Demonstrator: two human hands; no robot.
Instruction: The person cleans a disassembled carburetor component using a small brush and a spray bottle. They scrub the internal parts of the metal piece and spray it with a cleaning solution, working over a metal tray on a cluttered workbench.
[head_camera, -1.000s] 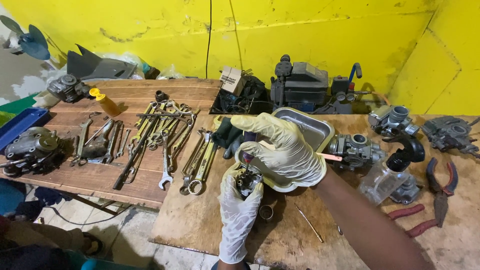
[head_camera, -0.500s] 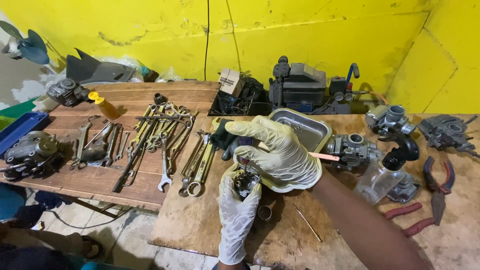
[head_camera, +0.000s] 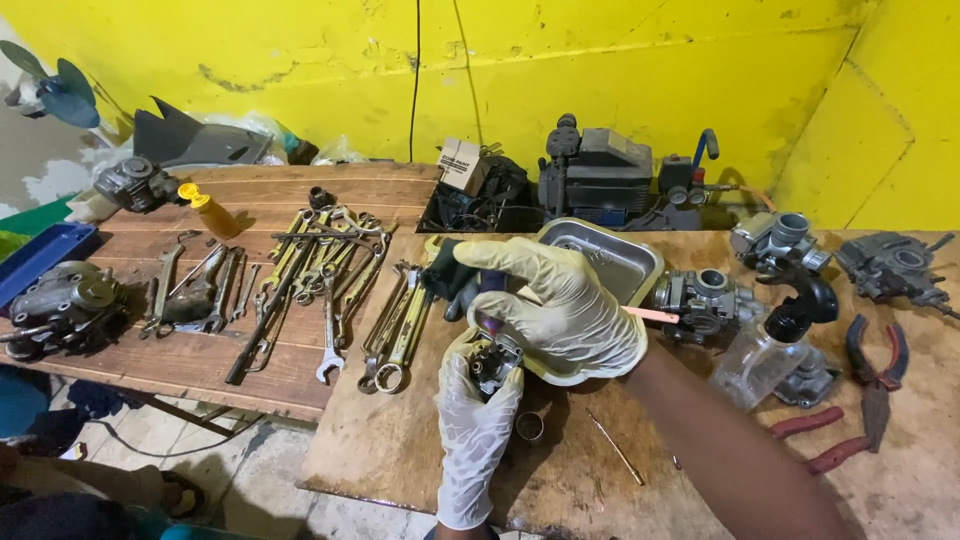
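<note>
The scene is bright and evenly lit, with soft light falling from above and slightly in front. The yellow wall (head_camera: 600, 60) glows strongly and tints the whole view warm. Shadows are short and soft: a dark patch lies under the gloved hands on the wooden bench (head_camera: 400, 450), and thin ones under the wrenches (head_camera: 330, 290). The metal tray (head_camera: 620, 262) shows mild glare. Edges bow outward from the wide lens. Focus is sharp throughout, with no motion blur.

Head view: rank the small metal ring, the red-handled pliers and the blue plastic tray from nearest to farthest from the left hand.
1. Small metal ring, just right of the left hand.
2. Red-handled pliers, far right.
3. Blue plastic tray, far left edge.
</note>
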